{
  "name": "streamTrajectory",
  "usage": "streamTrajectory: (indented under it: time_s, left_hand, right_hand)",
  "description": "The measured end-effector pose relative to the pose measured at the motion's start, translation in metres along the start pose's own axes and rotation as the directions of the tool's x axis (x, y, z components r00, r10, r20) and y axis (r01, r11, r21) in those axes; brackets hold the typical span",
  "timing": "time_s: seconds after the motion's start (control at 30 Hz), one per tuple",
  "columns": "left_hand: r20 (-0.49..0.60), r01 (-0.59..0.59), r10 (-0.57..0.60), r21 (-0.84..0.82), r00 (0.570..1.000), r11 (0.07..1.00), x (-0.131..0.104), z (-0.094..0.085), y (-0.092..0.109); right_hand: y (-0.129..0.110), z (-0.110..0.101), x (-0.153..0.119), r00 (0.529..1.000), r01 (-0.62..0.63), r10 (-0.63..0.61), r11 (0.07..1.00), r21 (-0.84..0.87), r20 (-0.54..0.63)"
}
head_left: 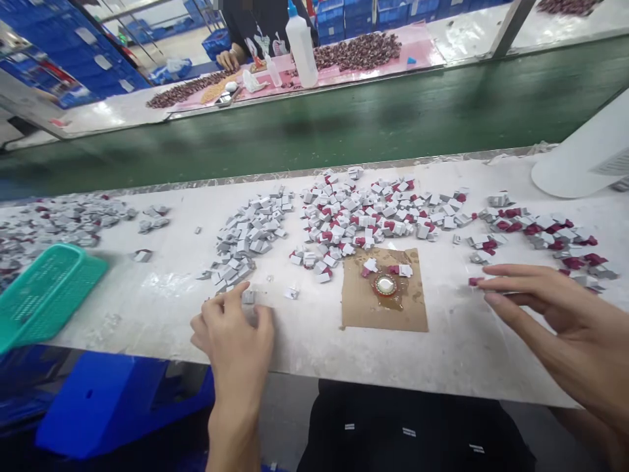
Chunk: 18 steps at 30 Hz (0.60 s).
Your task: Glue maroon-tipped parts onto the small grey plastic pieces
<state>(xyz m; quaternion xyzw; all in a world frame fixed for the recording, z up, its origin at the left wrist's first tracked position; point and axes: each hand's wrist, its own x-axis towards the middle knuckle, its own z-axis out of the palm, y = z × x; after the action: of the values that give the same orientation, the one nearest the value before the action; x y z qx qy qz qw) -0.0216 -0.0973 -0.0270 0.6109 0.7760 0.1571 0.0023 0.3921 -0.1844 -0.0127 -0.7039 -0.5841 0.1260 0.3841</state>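
My left hand (236,328) rests low over the table, its index finger and thumb apart. A small light-grey block (248,297) lies at its index fingertip, between finger and thumb. On the right, my right hand (545,314) has its thumb and a finger close together, with a small dark red piece (474,282) at their tips; the rest of that piece is hidden. Between the hands lies a brown cardboard square (356,308). On it are a round cap-like dish (386,284) with a pale centre, wet stains and two grey-and-red pieces (400,269).
Grey blocks (255,226) and mixed grey-and-red pieces (354,213) lie behind the cardboard. Joined pieces (545,229) spread at right, by a white curved object (584,157). A green basket (54,288) stands left. Beyond the green belt (314,124), another person's hand (230,59) shows.
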Motion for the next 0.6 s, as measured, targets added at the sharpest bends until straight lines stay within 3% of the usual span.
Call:
streamTrajectory:
  time_s: [0.1, 0.23, 0.4, 0.6]
  left_hand:
    - [0.051, -0.004, 0.008, -0.079, 0.999, 0.997, 0.002, -0.002, -0.001]
    - [0.096, -0.018, 0.043, -0.251, 0.994, 0.968, 0.002, -0.005, 0.002]
    - [0.219, 0.005, 0.087, -0.386, 0.972, 0.922, -0.003, -0.011, 0.008]
    - [0.277, 0.033, 0.096, -0.424, 0.956, 0.905, -0.008, -0.015, 0.002]
  right_hand:
    - [-0.011, 0.014, -0.003, 0.986, 0.102, -0.111, 0.992, 0.077, 0.123]
    - [-0.012, 0.023, -0.009, 0.985, 0.118, -0.118, 0.993, 0.006, 0.125]
    - [-0.011, 0.019, -0.007, 0.985, 0.138, -0.129, 0.988, -0.071, 0.116]
    - [-0.046, 0.028, 0.000, 0.994, 0.046, -0.060, 0.989, 0.144, 0.095]
